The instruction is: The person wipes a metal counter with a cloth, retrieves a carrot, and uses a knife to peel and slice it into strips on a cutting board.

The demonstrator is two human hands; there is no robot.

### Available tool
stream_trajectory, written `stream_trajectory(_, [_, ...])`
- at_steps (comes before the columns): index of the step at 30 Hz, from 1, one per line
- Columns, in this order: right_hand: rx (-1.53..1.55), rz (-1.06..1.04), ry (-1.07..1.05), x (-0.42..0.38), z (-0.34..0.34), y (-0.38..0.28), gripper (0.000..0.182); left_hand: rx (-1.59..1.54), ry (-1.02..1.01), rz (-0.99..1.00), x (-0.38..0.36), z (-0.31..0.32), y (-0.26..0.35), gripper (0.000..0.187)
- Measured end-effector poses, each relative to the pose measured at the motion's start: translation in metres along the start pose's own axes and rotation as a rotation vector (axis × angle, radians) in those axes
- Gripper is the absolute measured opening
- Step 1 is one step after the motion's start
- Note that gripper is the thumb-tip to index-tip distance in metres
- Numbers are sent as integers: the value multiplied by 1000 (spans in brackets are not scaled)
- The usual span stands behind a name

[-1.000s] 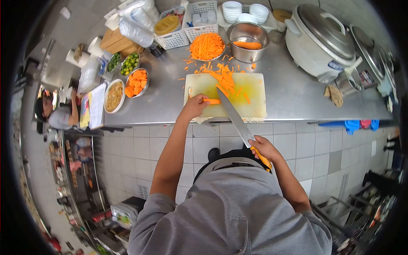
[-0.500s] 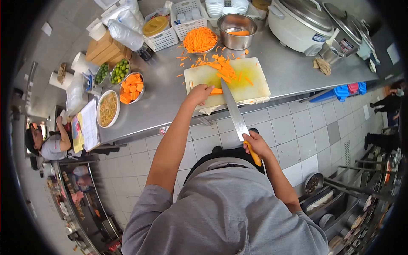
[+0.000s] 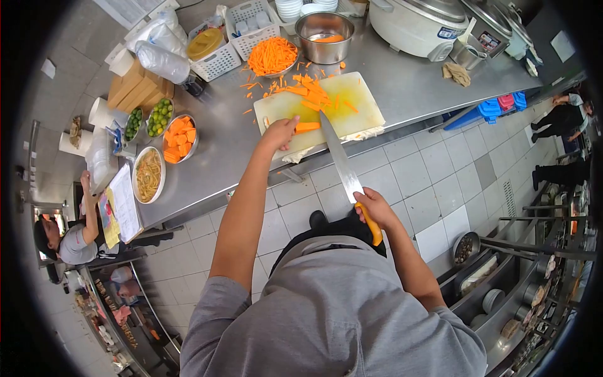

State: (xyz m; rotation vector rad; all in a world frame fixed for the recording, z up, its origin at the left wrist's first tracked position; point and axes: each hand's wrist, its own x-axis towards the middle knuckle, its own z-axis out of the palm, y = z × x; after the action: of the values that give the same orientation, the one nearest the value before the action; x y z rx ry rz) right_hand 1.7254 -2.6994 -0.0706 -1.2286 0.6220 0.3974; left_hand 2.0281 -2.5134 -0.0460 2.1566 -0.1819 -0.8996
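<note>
My left hand (image 3: pixel 280 134) is on the cutting board (image 3: pixel 364 116), its fingers closed on the end of an orange carrot piece (image 3: pixel 308 127). My right hand (image 3: pixel 374 210) grips the yellow handle of a large kitchen knife (image 3: pixel 338 154). The long blade points away from me, and its tip lies over the board just right of the held piece. Flat carrot slices (image 3: pixel 314 95) lie in a pile beyond the tip. Behind the board stands a bowl heaped with carrot strips (image 3: pixel 272 55), with loose strips scattered around it.
A steel pot (image 3: pixel 325 38) with some carrot stands behind the board, and a rice cooker (image 3: pixel 414 28) is farther right. Left are bowls of carrot chunks (image 3: pixel 179 139), green limes (image 3: pixel 160 117) and noodles (image 3: pixel 148 175). A cloth (image 3: pixel 456 73) lies right. Another person (image 3: pixel 75 242) works far left.
The whole view has shifted, so the counter's things sit farther left and slightly higher. My hands keep their holds on the carrot piece and knife. The person at left has moved an arm.
</note>
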Motion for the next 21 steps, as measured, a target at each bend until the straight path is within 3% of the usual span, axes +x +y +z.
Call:
stream_trajectory(12, [-70,86,-6,7,-3,9,30,193,77,121,7,4,-6,52])
stream_trajectory(15, [-232,6,66,14,-7,23,37,117,96,179,9,8,-10,43])
stream_trajectory(16, [-212,36,56,10,-7,18,69,76,78,180,9,9,-9,40])
stream_trajectory(17, [-244,7,20,6,-7,12,57,127,2,180,15,4,-13,45])
stream_trajectory(18, [-212,-18,-46,5,-11,11,45,190,66,347,41,4,-38,43])
stream_trajectory(21, [-121,-69,-96,1,-9,8,31,-7,-9,121,28,3,-25,42])
